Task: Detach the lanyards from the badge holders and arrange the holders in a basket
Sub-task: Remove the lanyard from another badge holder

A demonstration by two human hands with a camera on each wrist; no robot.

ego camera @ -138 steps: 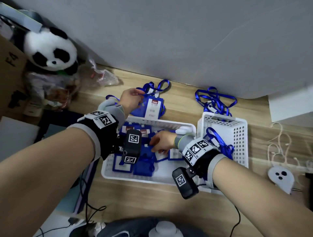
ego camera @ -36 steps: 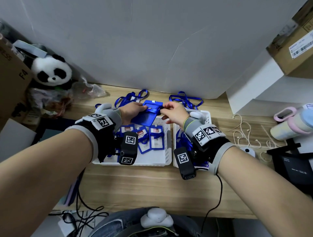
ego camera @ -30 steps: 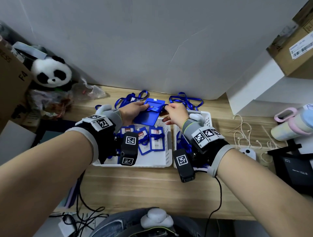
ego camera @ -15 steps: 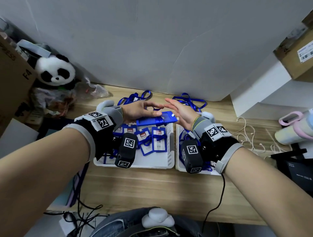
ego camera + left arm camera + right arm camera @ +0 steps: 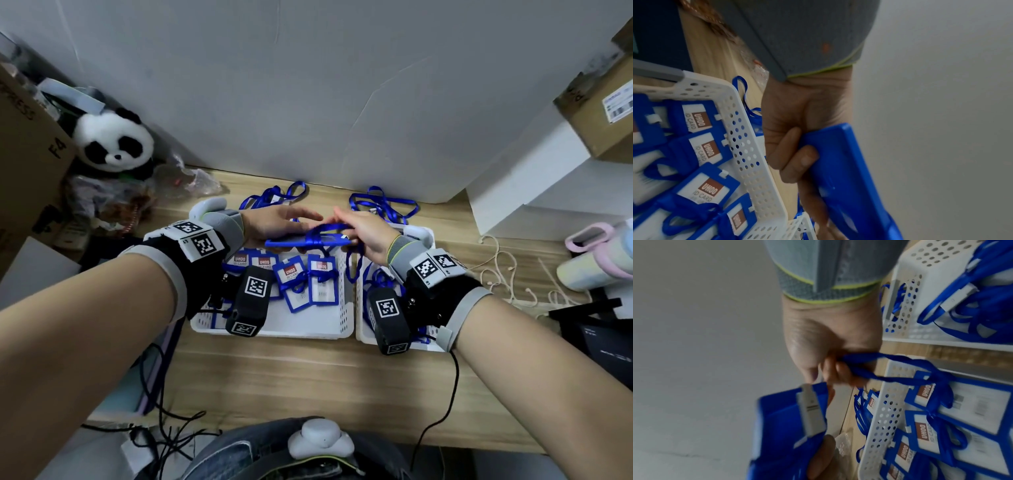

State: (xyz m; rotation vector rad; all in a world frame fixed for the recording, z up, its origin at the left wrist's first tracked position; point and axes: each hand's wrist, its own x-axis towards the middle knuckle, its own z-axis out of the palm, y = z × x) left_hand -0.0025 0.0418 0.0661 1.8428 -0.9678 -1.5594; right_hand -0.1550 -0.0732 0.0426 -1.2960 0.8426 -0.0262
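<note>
Above the back rim of the left white basket [image 5: 274, 331], both hands hold one blue badge holder [image 5: 308, 242] flat and edge-on. My left hand [image 5: 284, 222] grips its left end, fingers [image 5: 797, 155] curled under the holder [image 5: 840, 164]. My right hand [image 5: 356, 229] pinches the blue lanyard [image 5: 869, 369] that still loops around the holder [image 5: 781, 426] near its white clip [image 5: 812, 410]. Several blue holders [image 5: 322, 284] with lanyards wrapped round them lie in the left basket [image 5: 748, 154]. The right basket [image 5: 361, 308] holds loose blue lanyards [image 5: 962, 305].
More blue lanyards [image 5: 383, 205] lie on the wooden desk behind the baskets, against the grey wall. A plush panda [image 5: 113, 144] and a cardboard box [image 5: 27, 137] stand at the left. At the right are a white cord [image 5: 503, 267], a pastel bottle [image 5: 596, 253] and a black device [image 5: 603, 339].
The holder has gone from tilted face-up to flat and edge-on between my hands. My right hand has shifted from the holder's edge onto the lanyard, whose loop now rises above the holder.
</note>
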